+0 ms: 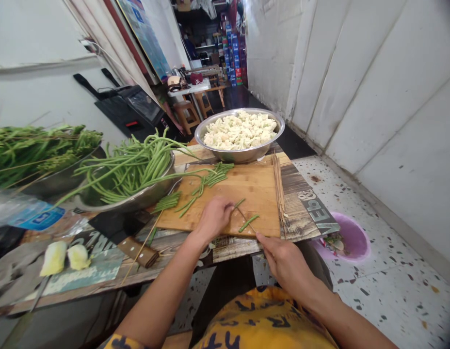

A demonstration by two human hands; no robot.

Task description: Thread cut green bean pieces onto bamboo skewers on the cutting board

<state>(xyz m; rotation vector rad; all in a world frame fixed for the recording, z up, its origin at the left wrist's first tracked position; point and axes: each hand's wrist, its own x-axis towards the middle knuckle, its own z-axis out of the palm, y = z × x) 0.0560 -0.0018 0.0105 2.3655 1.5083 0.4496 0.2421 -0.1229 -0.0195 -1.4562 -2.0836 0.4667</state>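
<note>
My left hand is closed over the cutting board, its fingertips pinching a short piece of green bean. Between the thumb and fingers of my right hand, at the board's near edge, is a thin bamboo skewer. Its far end reaches the bean piece at my left fingertips. A second cut bean piece crosses the skewer's line; I cannot tell whether it is pierced or just lies there. Cut beans lie in rows at the board's back. Loose skewers lie along its right edge.
Long green beans fill a metal bowl on the left. Behind the board stands a basin of cauliflower. A cleaver lies at the front left, near two pale yellow-white pieces. A pink tub is on the floor.
</note>
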